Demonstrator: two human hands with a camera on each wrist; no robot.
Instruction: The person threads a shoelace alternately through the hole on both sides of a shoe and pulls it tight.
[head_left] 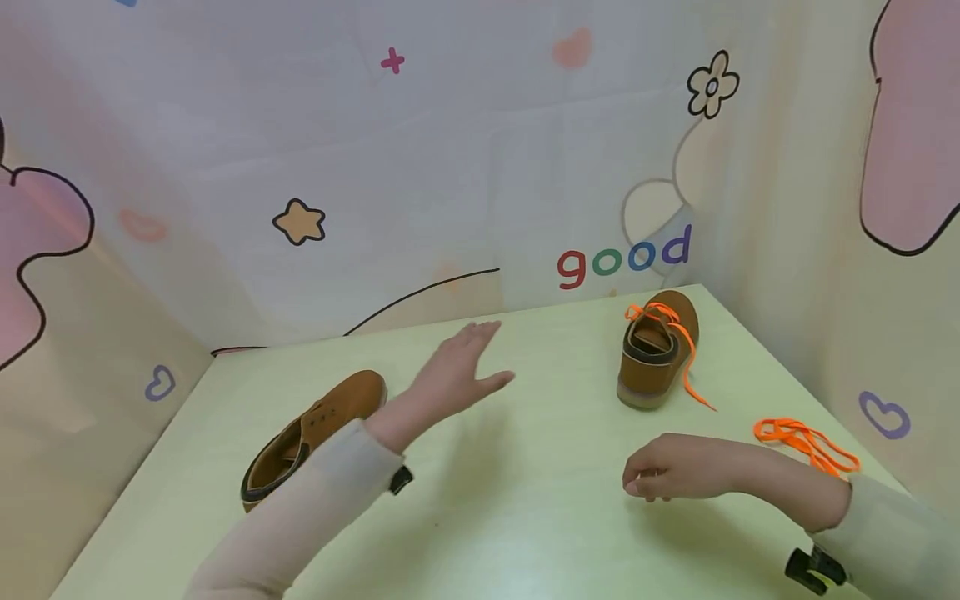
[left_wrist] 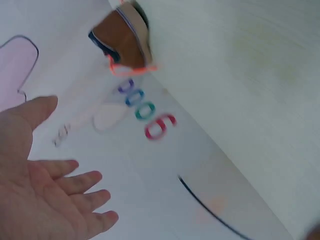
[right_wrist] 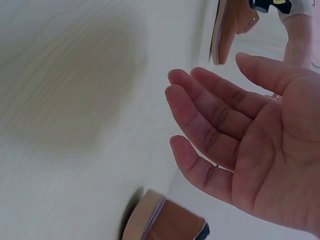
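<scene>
My left hand (head_left: 450, 379) is held above the middle of the table, fingers stretched and thumb apart, with nothing in it. Under the left forearm lies a brown shoe (head_left: 348, 404) without a lace, its toe pointing away; the sleeve hides part of it. My right hand (head_left: 686, 468) hovers over the right side, its fingers loosely bent and the palm bare in the right wrist view. Farther back on the right stands the other brown shoe (head_left: 647, 372), with an orange lace (head_left: 690, 354) through its upper eyelets and one end trailing on the table.
A loose bundle of orange lace (head_left: 806, 442) lies by the right edge of the pale green table (head_left: 525, 533), beyond the right wrist. A printed cloth (head_left: 450, 167) with drawn shapes and the word "good" hangs around the back and sides.
</scene>
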